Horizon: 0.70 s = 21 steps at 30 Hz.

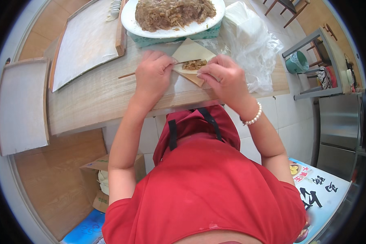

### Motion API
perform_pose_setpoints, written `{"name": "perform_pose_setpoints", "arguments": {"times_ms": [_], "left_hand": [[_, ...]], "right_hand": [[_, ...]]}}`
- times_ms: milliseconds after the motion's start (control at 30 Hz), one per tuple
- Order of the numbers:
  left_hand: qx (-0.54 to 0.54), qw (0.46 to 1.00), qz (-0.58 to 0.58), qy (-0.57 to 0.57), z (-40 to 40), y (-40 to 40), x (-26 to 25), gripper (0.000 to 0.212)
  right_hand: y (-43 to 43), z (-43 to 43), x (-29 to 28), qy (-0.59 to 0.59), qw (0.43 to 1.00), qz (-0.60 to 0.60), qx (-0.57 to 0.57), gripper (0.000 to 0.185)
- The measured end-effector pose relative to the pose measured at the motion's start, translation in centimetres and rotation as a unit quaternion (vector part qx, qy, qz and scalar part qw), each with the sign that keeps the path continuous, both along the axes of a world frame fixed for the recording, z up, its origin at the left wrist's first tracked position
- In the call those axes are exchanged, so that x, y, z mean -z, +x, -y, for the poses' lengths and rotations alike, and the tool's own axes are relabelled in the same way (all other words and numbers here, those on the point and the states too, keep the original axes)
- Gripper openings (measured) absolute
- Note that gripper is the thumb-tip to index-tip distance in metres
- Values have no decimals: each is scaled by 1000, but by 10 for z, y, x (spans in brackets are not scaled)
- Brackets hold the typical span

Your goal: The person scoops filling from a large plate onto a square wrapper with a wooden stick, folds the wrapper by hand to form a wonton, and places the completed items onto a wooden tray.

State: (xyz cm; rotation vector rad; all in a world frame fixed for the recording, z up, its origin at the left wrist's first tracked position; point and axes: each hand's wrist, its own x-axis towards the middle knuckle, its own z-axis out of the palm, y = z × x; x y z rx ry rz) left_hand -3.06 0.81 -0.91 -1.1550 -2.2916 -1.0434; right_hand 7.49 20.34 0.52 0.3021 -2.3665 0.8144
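A thin square dough wrapper [191, 51] lies at the table's near edge with a small heap of brown filling [194, 64] on it. My left hand [155, 68] grips a thin stick [187, 61], whose far part lies along the filling; another length of stick shows left of that hand. My right hand [221, 74] has its fingertips closed at the wrapper's right edge; whether they pinch it is hard to see. Beyond the wrapper, a white oval plate [170, 34] bears a large mound of shredded brown filling [174, 13] and rests on a green patterned box [177, 40].
Left stands a wood-edged tray [88, 45] with a white lining and several folded dumplings [114, 10] at its far end. Another lined tray [23, 106] is at the far left. A clear plastic bag [253, 48] with pale sheets inside lies right of the plate.
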Motion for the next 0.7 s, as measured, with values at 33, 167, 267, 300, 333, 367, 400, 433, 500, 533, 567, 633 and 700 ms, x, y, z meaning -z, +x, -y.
{"name": "perform_pose_setpoints", "arguments": {"times_ms": [33, 167, 267, 300, 333, 367, 400, 433, 500, 533, 567, 633, 700], "left_hand": [[-1, 1000, 8, -2, -1, 0, 1, 11], [-2, 1000, 21, -11, 0, 6, 1, 11], [-7, 1000, 12, -15, -2, 11, 1, 12], [-10, 1000, 9, -16, -2, 12, 1, 12], [-10, 1000, 9, -15, -2, 12, 1, 12], [-9, 1000, 9, -14, -3, 12, 1, 12], [-8, 1000, 12, -13, -2, 13, 1, 12], [-8, 1000, 18, -13, -2, 13, 1, 12], [-10, 999, 28, -14, -1, 12, -1, 13], [-11, 999, 38, -14, 0, 11, -1, 14], [-12, 999, 48, -15, 0, 11, 0, 14], [-9, 998, 60, -18, 1, 9, 1, 15], [-3, 998, 62, -32, 2, 7, 0, 14]], "right_hand": [[-6, -4, -6, -4, 1000, 18, -4, 10], [-48, -28, -22, -64, 972, 219, -56, 16], [-75, -38, -29, -94, 925, 360, -77, 20], [-80, -38, -28, -89, 919, 374, -85, 21], [-84, -39, -26, -83, 913, 388, -92, 23], [-87, -39, -24, -67, 916, 385, -89, 24], [-89, -38, -21, -52, 918, 383, -86, 25], [-90, -37, -18, -36, 920, 381, -82, 26], [-88, -36, -16, -32, 926, 372, -65, 24], [-86, -34, -14, -29, 928, 366, -58, 23], [-83, -34, -10, -105, 930, 350, -50, 25], [-73, -35, -4, -250, 916, 312, -31, 29], [-54, -35, -10, -161, 945, 275, -71, 25]]}}
